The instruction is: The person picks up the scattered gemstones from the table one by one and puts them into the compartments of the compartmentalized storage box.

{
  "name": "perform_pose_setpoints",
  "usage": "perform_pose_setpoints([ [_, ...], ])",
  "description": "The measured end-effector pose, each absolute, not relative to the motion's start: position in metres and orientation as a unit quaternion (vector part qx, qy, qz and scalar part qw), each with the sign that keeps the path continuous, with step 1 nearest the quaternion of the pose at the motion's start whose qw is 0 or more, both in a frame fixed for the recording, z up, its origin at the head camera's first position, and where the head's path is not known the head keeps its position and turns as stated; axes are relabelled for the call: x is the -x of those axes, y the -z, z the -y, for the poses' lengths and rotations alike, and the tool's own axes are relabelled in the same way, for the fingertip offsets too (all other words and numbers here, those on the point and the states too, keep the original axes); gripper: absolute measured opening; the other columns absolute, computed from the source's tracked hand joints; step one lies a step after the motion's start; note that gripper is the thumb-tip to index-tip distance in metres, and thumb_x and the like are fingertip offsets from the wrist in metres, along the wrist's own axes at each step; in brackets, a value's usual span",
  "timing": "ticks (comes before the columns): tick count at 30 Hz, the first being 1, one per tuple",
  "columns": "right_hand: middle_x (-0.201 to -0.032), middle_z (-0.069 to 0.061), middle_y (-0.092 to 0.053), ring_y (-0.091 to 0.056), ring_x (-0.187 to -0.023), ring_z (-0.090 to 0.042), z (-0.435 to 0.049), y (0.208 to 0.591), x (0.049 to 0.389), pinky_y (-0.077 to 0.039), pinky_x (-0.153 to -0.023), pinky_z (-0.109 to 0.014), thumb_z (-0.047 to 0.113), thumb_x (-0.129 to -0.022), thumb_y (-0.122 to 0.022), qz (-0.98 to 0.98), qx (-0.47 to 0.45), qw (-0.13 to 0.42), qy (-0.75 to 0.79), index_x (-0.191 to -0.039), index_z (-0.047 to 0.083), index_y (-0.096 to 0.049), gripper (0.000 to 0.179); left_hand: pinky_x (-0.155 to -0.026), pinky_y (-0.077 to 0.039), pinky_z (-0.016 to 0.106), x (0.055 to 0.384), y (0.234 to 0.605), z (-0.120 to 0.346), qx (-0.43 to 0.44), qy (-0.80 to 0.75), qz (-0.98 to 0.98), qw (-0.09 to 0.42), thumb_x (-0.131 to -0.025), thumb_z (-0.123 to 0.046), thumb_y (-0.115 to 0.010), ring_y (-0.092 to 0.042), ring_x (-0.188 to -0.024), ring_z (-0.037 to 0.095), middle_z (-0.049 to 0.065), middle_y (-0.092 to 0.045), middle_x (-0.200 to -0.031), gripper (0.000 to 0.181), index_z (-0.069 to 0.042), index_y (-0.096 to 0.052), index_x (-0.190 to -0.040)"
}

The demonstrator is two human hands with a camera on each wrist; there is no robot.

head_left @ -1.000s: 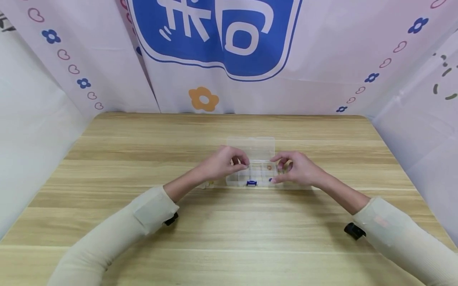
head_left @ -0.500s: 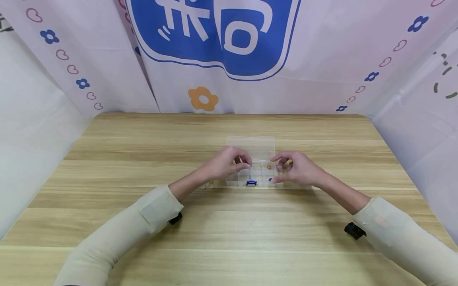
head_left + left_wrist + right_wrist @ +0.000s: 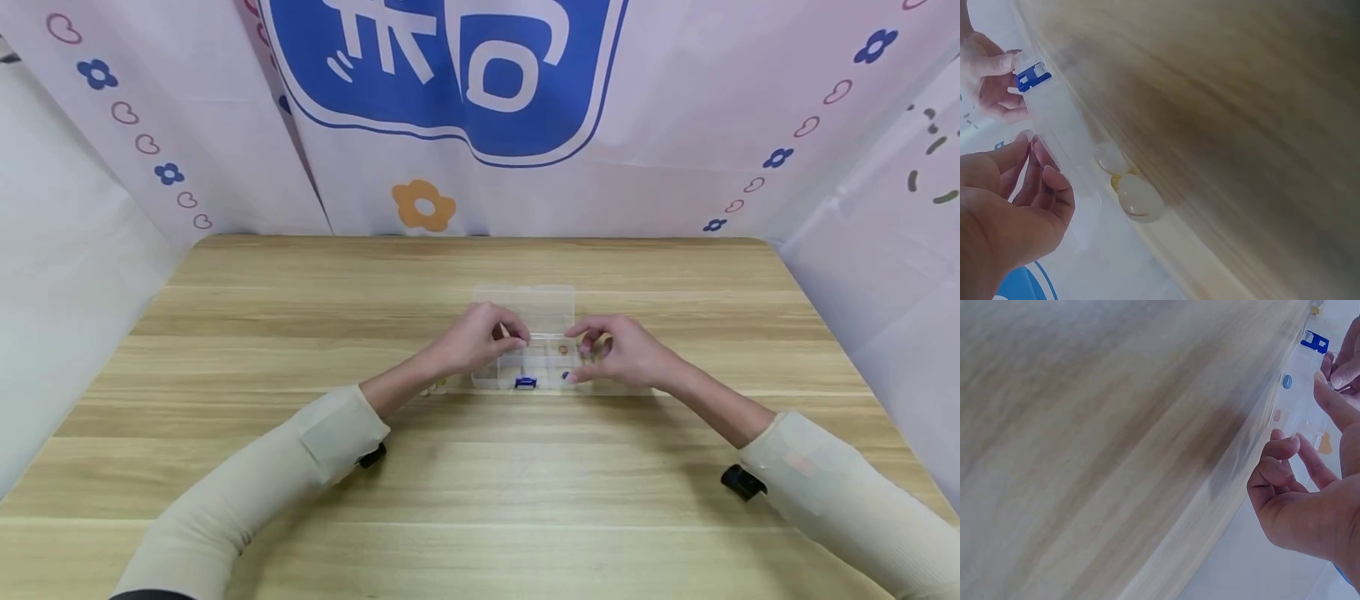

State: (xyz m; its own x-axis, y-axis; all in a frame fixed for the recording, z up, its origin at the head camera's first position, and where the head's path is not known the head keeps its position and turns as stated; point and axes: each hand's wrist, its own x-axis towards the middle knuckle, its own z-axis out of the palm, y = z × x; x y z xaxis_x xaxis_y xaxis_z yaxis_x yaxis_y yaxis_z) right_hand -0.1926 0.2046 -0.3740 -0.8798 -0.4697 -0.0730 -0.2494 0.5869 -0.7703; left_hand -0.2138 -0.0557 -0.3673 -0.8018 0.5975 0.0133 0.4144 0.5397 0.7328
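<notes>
A clear plastic compartment box [image 3: 512, 374] with a blue latch [image 3: 526, 382] sits on the table, its clear lid [image 3: 551, 302] raised at the back. Above its back compartments my left hand [image 3: 486, 337] pinches a small pale, clear-looking piece [image 3: 1029, 134] between thumb and fingertips; its kind is too small to tell. My right hand [image 3: 626, 354] holds the box's right end, thumb at the front corner and index finger at the back. An orange ring-like piece [image 3: 563, 350] lies in the back right compartment. A small blue piece [image 3: 566, 375] lies in the front right one, beside my right thumb.
Left of the box, partly behind my left forearm in the head view, lie clear rounded pieces [image 3: 1141, 197] and a yellow one [image 3: 1115, 182] on the wooden table [image 3: 480, 492]. A white printed curtain [image 3: 637, 192] hangs behind the table's back edge.
My left hand has moved slightly right over the box, its thumb and fingertips still together. My right hand keeps its place at the box's right end.
</notes>
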Motion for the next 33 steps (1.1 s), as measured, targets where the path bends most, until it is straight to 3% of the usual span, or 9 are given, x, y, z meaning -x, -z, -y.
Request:
perform_pose_setpoints([
  [33, -0.095, -0.013, -0.064, -0.051, -0.069, -0.019, -0.203, 0.372, 0.192, -0.046, -0.061, -0.026, 0.015, -0.077, -0.093, -0.882, 0.199, 0.142, 0.403, -0.125, -0.005, -0.067, 0.058, -0.066, -0.050, 0.021, 0.222, 0.368, 0.044, -0.276, -0.368, -0.878, 0.136, -0.096, -0.003, -0.073, -0.063, -0.073, 0.013, 0.007, -0.079, -0.101, 0.011, -0.001, -0.080, -0.105],
])
